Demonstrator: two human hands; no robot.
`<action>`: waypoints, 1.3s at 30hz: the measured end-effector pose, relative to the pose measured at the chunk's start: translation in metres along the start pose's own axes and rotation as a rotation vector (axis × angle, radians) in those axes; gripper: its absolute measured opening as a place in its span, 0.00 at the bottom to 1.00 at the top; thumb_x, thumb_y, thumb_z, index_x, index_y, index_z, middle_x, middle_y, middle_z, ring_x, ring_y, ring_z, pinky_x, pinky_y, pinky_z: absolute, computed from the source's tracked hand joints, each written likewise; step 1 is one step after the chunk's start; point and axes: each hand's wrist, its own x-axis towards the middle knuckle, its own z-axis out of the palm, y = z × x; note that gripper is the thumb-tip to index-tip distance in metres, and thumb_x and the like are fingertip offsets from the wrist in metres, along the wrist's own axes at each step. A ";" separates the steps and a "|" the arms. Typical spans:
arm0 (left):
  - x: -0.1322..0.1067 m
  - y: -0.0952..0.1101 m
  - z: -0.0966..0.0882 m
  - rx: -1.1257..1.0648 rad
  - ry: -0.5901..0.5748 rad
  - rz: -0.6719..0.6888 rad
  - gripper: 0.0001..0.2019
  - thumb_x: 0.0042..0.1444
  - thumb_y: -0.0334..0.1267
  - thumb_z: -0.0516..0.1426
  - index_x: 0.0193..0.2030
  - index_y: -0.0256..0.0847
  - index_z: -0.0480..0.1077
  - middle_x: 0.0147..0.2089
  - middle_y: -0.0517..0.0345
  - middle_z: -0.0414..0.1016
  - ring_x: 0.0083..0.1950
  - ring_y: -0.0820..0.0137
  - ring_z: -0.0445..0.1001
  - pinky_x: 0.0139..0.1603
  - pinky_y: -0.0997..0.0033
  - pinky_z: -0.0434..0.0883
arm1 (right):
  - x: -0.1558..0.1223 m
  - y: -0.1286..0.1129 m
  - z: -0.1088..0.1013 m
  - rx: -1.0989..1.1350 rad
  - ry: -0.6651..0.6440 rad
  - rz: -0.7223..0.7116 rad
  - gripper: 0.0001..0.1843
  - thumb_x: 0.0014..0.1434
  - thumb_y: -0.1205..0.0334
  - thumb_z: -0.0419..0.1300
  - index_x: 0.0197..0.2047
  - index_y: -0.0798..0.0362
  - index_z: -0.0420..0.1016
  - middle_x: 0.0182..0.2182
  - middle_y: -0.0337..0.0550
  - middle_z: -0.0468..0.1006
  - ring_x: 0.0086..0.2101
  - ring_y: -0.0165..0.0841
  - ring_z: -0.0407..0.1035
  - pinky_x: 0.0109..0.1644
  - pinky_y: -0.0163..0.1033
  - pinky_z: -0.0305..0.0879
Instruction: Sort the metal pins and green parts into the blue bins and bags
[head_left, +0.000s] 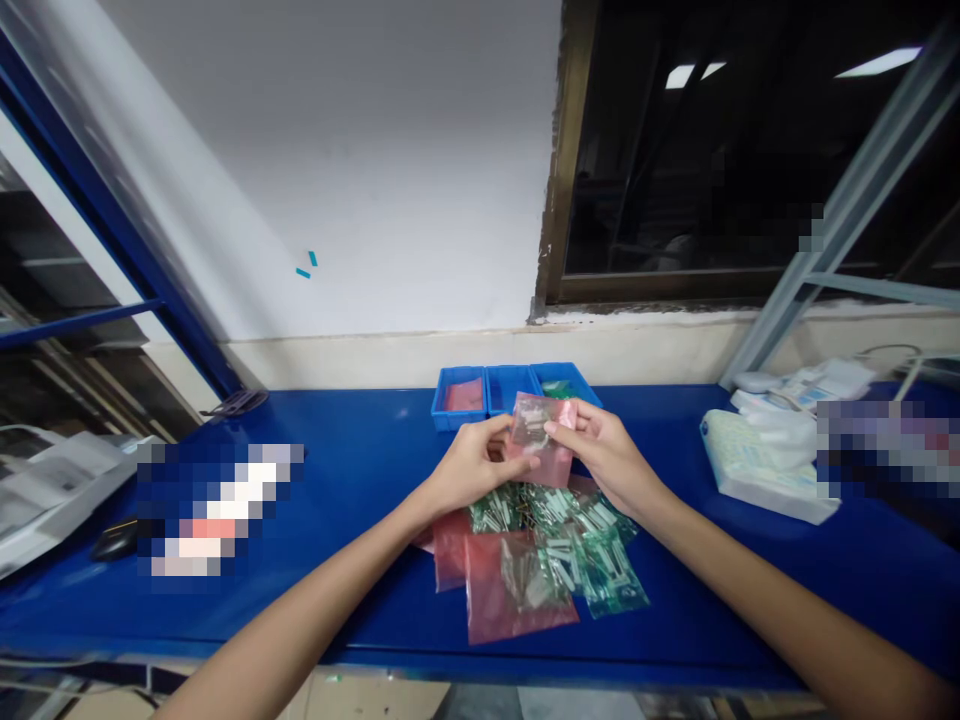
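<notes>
A pink see-through plastic bag (551, 468) is held up above the table between both hands, with small pale contents showing through it. My left hand (476, 458) pinches its left side, thumb across the front. On the right side, my right hand (600, 448) grips it with the thumb over the upper part. Just below lie several green clear packets (615, 575) with pale and metal-coloured pieces inside. Nearer the front edge, a larger pink bag (487, 590) lies flat, partly under a clear packet; other pink bags show beneath the pile.
Three joined blue bins (459, 422) stand behind the hands; the left one holds pink bags, the right one green packets. A tissue pack (772, 490) lies on the blue table (360, 500) at right. White trays (67, 490) and a black object (116, 540) are at left.
</notes>
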 end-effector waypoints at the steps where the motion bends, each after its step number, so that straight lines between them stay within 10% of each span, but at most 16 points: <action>1: 0.000 0.001 0.000 0.016 -0.022 -0.006 0.15 0.57 0.41 0.63 0.48 0.35 0.74 0.40 0.53 0.79 0.36 0.69 0.74 0.37 0.69 0.71 | 0.001 0.000 -0.001 0.020 0.015 -0.004 0.16 0.55 0.54 0.69 0.32 0.52 0.66 0.27 0.34 0.69 0.29 0.28 0.65 0.34 0.35 0.63; 20: 0.013 -0.014 -0.014 -0.167 0.268 -0.039 0.13 0.54 0.40 0.64 0.44 0.38 0.73 0.41 0.50 0.79 0.39 0.67 0.78 0.41 0.65 0.76 | 0.002 -0.006 0.003 -0.109 -0.235 0.143 0.16 0.56 0.52 0.67 0.43 0.53 0.74 0.32 0.41 0.79 0.30 0.32 0.74 0.36 0.38 0.72; 28: 0.027 -0.026 -0.051 0.143 0.508 0.037 0.18 0.55 0.38 0.62 0.53 0.38 0.69 0.40 0.53 0.79 0.38 0.67 0.77 0.37 0.71 0.73 | 0.073 -0.013 0.021 -0.203 -0.503 0.321 0.10 0.59 0.56 0.64 0.38 0.54 0.79 0.35 0.49 0.82 0.30 0.32 0.76 0.32 0.35 0.74; 34: 0.076 -0.057 -0.111 0.581 0.477 -0.052 0.15 0.54 0.35 0.61 0.48 0.35 0.72 0.37 0.53 0.79 0.35 0.68 0.75 0.37 0.71 0.70 | 0.127 -0.004 0.064 -0.847 -0.274 0.107 0.07 0.62 0.66 0.59 0.43 0.56 0.77 0.29 0.46 0.81 0.32 0.35 0.77 0.37 0.36 0.71; 39: 0.091 -0.079 -0.121 0.720 0.270 -0.079 0.13 0.49 0.35 0.64 0.44 0.38 0.76 0.40 0.51 0.78 0.42 0.62 0.75 0.45 0.65 0.71 | 0.126 0.010 0.077 -1.071 -0.115 -0.040 0.28 0.56 0.66 0.63 0.60 0.55 0.66 0.54 0.59 0.72 0.55 0.50 0.67 0.51 0.47 0.66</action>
